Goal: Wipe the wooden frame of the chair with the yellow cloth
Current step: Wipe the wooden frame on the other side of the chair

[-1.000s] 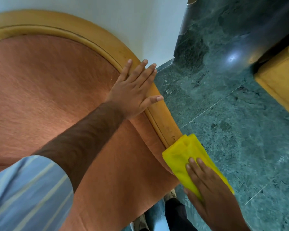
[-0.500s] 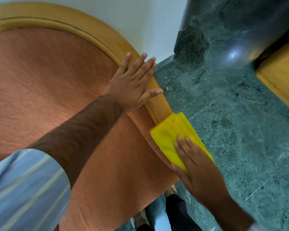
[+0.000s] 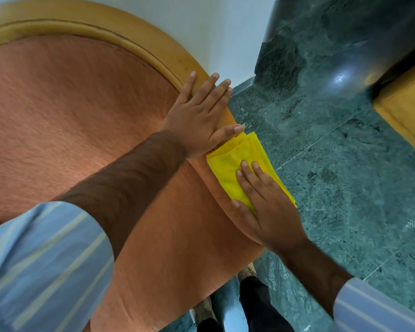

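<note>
Yellow cloth (image 3: 235,168) under flat right hand (image 3: 266,207)

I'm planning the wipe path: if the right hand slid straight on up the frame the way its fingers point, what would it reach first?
Probably the left hand: the yellow cloth under the right hand already nearly touches its thumb on the wooden frame.

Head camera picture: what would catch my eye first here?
The bright yellow cloth, pressed by the right hand onto the chair's curved wooden frame just right of centre. Next, the left hand lying flat on the frame just above it, beside the wide orange upholstery, over a green marble floor.
</note>
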`<state>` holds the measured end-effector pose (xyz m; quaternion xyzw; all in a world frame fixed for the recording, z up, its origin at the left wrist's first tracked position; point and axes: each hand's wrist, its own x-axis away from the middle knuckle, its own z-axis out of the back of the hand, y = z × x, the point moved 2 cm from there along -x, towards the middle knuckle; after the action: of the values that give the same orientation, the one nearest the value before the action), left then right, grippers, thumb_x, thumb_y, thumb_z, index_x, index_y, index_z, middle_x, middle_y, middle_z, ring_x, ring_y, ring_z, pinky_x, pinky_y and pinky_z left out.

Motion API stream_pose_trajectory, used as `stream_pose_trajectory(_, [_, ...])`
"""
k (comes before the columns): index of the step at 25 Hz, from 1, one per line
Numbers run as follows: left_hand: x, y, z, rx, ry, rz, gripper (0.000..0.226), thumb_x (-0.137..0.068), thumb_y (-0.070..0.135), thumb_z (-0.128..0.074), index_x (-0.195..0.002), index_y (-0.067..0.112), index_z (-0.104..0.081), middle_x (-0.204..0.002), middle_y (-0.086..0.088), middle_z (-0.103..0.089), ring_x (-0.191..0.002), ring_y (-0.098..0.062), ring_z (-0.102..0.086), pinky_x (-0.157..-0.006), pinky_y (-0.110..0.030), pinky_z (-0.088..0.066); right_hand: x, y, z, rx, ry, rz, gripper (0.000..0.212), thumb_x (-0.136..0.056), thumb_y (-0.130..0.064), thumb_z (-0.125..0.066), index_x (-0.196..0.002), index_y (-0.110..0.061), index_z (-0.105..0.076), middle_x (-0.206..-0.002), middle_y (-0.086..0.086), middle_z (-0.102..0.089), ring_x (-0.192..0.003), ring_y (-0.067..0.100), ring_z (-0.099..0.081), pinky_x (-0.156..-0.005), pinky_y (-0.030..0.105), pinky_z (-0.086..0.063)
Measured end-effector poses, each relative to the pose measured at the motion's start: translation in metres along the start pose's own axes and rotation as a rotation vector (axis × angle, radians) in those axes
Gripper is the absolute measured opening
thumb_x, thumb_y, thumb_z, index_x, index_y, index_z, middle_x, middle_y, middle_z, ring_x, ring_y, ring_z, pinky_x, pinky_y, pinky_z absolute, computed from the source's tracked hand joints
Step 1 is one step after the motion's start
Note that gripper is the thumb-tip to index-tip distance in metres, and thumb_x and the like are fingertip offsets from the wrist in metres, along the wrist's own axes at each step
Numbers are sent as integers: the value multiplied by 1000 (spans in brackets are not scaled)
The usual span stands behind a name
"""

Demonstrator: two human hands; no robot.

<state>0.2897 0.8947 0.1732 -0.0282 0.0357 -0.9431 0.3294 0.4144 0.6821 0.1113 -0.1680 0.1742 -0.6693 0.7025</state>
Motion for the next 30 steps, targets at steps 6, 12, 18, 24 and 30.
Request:
stream_pose_trajectory(6, [49, 33, 2, 623, 345, 454, 62, -92, 61, -61, -125, 8, -60, -130, -10, -61, -122, -24, -55, -104, -39, -47, 23, 27, 35, -346, 57, -459, 71, -97, -63, -57, -156, -32, -35, -168, -6, -33, -155, 11, -27, -118, 31, -23])
stream_pose_trajectory(12, [72, 56, -22, 1079, 10, 933, 46, -74, 53, -85, -94, 14, -74, -89, -11, -76, -85, -26, -71, -70, -40, -55, 34, 48, 46, -516, -127, -808, 79, -63, -67, -80, -127, -22, -67, -136, 2, -67, -121, 23, -61, -93, 41, -48])
stream_pose_trajectory(18, [84, 34, -9, 1419, 69, 969, 22, -80, 25, -87, -89, 13, -71, -97, -26, -72, -92, -41, -74, -76, -54, -65, 9, 34, 61, -874, 27, -779, 23, -78, -33, -85, -93, -29, -68, -91, -8, -75, -91, 19, -74, -68, 33, -55])
stream_pose_trajectory(24, [165, -13, 4, 1715, 447, 1099, 14, -88, 4, -77, -95, 10, -65, -92, -10, -69, -76, -13, -71, -56, -26, -63, -58, -34, 63, -1205, -1, -598, 51, -71, -26, -86, -115, -23, -61, -109, -4, -80, -99, 16, -79, -66, 35, -66])
stream_pose_trajectory(30, [306, -50, 2, 1618, 817, 1457, 14, -94, 1, -69, -105, 8, -66, -107, -15, -71, -92, -24, -69, -63, -28, -64, -126, -159, 8, -1235, -525, -576, 49, -75, -3, -82, -122, -1, -66, -123, 15, -76, -96, 19, -79, -82, 32, -67])
